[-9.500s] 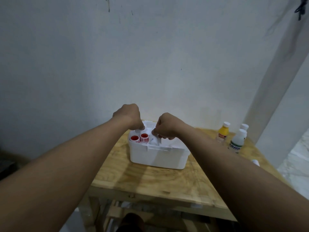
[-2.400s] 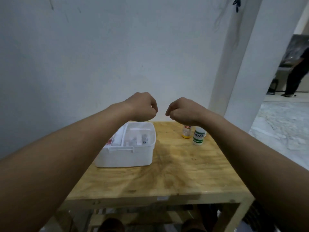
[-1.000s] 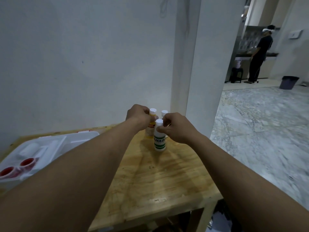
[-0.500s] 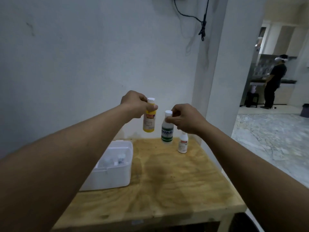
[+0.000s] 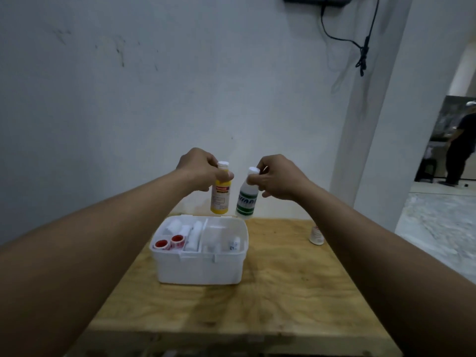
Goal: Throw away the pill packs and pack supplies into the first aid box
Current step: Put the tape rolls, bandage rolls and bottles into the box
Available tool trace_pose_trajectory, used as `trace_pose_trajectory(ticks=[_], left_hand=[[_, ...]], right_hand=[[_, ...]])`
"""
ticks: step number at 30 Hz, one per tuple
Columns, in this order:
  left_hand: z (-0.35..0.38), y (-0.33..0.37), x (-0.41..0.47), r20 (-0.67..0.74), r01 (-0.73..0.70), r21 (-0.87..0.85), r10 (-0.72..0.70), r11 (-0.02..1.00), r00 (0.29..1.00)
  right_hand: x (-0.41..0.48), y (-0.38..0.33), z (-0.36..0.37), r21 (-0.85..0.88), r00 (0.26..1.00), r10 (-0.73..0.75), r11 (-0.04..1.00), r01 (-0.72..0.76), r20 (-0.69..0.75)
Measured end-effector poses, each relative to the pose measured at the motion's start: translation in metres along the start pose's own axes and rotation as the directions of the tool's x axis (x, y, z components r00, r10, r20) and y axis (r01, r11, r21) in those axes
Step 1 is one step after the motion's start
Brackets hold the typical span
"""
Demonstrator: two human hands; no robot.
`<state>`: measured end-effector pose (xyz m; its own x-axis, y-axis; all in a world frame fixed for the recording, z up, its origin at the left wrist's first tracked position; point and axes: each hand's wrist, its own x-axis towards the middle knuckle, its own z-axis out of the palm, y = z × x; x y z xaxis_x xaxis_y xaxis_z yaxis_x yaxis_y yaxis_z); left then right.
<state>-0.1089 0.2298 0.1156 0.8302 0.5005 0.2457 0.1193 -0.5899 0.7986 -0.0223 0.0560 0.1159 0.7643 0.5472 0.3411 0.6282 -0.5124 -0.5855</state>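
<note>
The white first aid box (image 5: 201,269) stands open on the wooden table (image 5: 270,300). Its left tray holds white bandage rolls (image 5: 192,234) and two red-cored tape rolls (image 5: 168,243); the right compartment holds small white containers (image 5: 233,244). My left hand (image 5: 199,168) grips a yellow bottle (image 5: 220,194) by its neck, hanging above the box's back edge. My right hand (image 5: 277,176) pinches the top of a white bottle with a green label (image 5: 247,199), just right of the yellow one. Both bottles are in the air.
A small white bottle (image 5: 316,234) stands on the table to the right of the box, partly hidden by my right forearm. A wall rises behind the table, with a pillar (image 5: 373,124) at the right. A person (image 5: 461,145) stands in the far room.
Both hands have carried the yellow bottle and the green-labelled bottle leftward, from over the bare table to above the back of the first aid box. The small white bottle stays on the table.
</note>
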Motion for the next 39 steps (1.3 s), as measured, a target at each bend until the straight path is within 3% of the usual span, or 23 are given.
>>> trace_pose_trajectory(ticks=[18, 34, 39], left_hand=[[0.035, -0.046, 0.014, 0.066, -0.016, 0.291, -0.003, 0.956, 0.998], [0.046, -0.062, 0.011, 0.128, -0.009, 0.361, -0.04, 0.932, 0.991], [0.05, -0.061, 0.01, 0.141, -0.006, 0.451, -0.065, 0.893, 0.988]], right_hand=[[0.013, 0.018, 0.055, -0.098, 0.982, 0.071, 0.994, -0.054, 0.177], [0.008, 0.026, 0.074, -0.256, 0.974, 0.061, 0.967, -0.003, 0.219], [0.01, 0.027, 0.08, -0.285, 0.97, 0.076, 0.959, -0.006, 0.233]])
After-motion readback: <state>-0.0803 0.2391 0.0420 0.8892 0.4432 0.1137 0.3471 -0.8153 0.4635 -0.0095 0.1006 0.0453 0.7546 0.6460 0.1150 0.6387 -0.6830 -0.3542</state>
